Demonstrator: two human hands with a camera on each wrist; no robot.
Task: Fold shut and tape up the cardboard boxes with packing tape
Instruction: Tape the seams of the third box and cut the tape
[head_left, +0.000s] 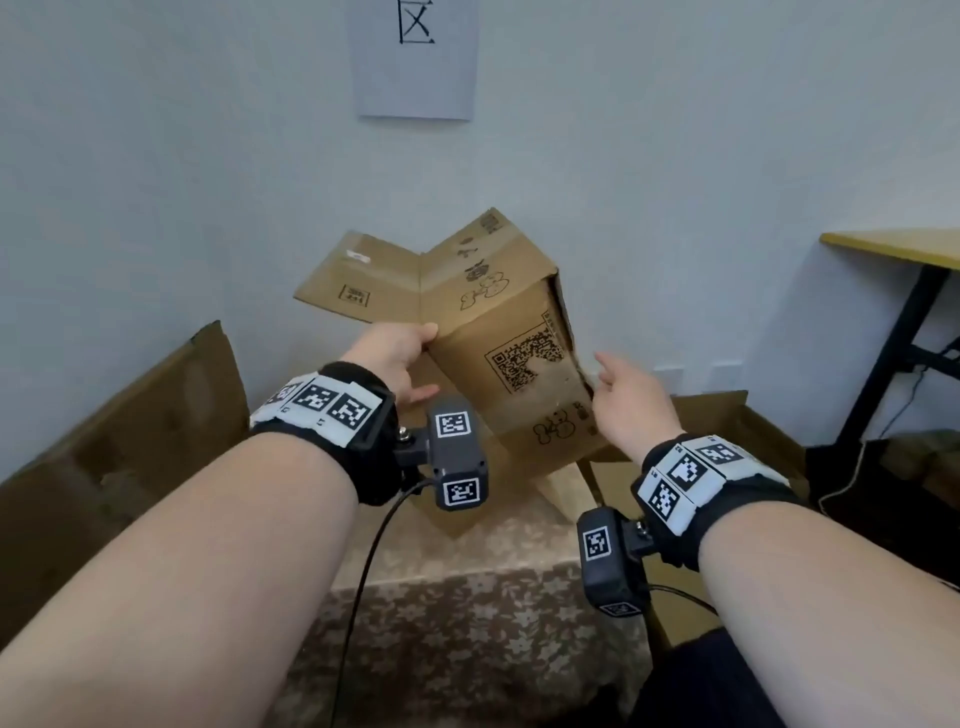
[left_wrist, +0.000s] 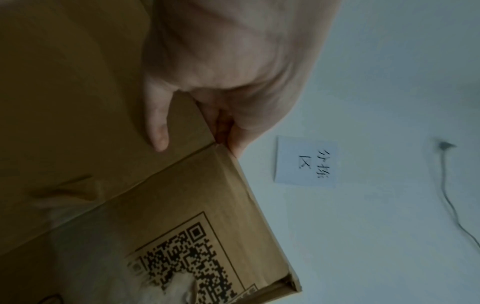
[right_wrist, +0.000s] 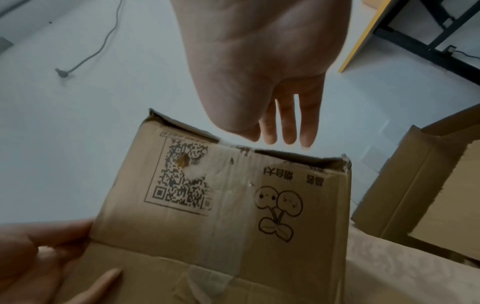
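Pale wall behind; head view: our left hand grips the tilted cardboard box mid-air. Left wrist: thumb clamps its corner. Right wrist: our right hand, fingers straight, hovers near; we'd steady the far edge before folding.

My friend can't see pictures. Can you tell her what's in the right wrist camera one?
An open right hand reaches toward a cardboard box printed with a QR code and cartoon cherries; the left hand holds its edge.
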